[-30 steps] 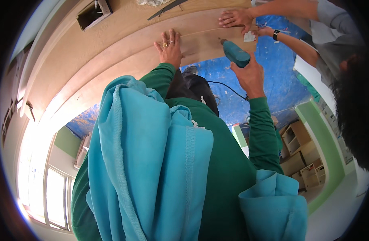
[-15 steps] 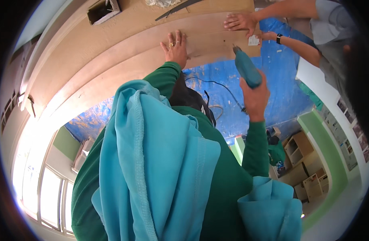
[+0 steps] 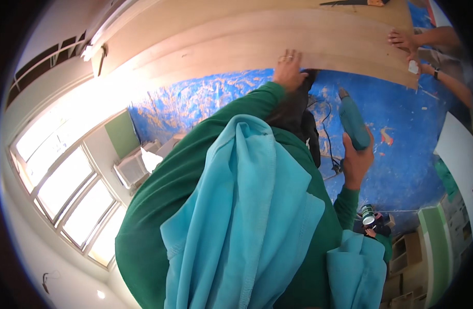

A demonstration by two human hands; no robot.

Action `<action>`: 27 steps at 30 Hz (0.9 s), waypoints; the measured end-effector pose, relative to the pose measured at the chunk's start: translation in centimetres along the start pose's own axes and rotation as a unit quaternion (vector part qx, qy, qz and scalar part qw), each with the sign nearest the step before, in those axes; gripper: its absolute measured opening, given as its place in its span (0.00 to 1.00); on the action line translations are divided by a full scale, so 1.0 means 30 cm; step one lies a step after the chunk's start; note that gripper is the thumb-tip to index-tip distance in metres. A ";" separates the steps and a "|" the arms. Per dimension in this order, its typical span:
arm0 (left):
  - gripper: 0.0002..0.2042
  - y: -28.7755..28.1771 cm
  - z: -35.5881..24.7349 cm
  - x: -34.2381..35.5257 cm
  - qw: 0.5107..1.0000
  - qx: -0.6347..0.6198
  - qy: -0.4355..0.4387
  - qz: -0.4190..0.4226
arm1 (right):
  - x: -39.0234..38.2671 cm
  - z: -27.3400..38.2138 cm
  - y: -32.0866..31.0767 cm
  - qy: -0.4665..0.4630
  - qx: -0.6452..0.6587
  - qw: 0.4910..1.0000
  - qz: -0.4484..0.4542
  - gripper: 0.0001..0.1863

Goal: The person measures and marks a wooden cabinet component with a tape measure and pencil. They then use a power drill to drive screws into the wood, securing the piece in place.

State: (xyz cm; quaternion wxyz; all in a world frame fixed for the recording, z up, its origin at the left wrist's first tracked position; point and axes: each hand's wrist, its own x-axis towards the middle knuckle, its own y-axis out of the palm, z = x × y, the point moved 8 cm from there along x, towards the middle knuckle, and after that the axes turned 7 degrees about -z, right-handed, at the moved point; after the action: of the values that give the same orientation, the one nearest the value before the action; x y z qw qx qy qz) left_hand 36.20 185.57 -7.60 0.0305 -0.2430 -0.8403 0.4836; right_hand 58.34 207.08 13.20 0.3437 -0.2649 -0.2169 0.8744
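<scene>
My left hand (image 3: 289, 70) lies on a long, thin wooden board (image 3: 344, 44) near its close edge, fingers resting on the surface and the thumb apart. In my right hand (image 3: 358, 159) is a teal power drill (image 3: 354, 121), gripped at its lower end. Its narrow metal tip points up and slightly left, over the blue floor sheet and apart from the board. At the board's right end, a co-worker's hand (image 3: 403, 42) rests flat on top. The co-worker's other hand (image 3: 427, 68) is beside a small white label (image 3: 413, 67) at the board's corner.
A stained blue sheet (image 3: 226, 92) covers the floor. A black cord (image 3: 326, 123) lies on it right of my legs. On the work surface's far side is a handsaw (image 3: 350, 3). Windows (image 3: 71, 180) stand at left; another person (image 3: 383, 234) is low at right behind me.
The view has swung, so the board and co-worker appear farther right. The drill tip has gone from over the board to over the blue sheet. My left hand is closer to the board's near edge.
</scene>
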 end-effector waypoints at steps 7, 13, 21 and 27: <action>0.32 -0.318 0.769 -0.391 0.983 0.064 -0.163 -0.061 | -0.253 0.189 0.253 -0.091 -0.037 0.989 0.110 0.33; 0.18 -0.516 1.407 -0.478 0.802 -0.360 -0.452 -0.150 | -0.376 0.376 0.559 -0.131 -0.082 0.976 0.156 0.34; 0.19 -0.448 1.505 -0.322 0.335 -0.740 -0.581 -0.035 | -0.534 0.685 1.166 -0.165 -0.136 0.958 0.190 0.34; 0.13 -0.479 1.544 -0.284 0.275 -0.748 -0.603 0.026 | -0.576 0.877 1.599 -0.234 -0.166 0.928 0.236 0.34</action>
State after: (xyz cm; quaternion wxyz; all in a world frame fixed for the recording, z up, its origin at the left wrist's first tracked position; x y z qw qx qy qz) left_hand 24.99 138.93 -18.71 -0.6928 0.1806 -0.6051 -0.3481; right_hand 29.67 157.41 11.82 0.0180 -0.1492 -0.3646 0.9189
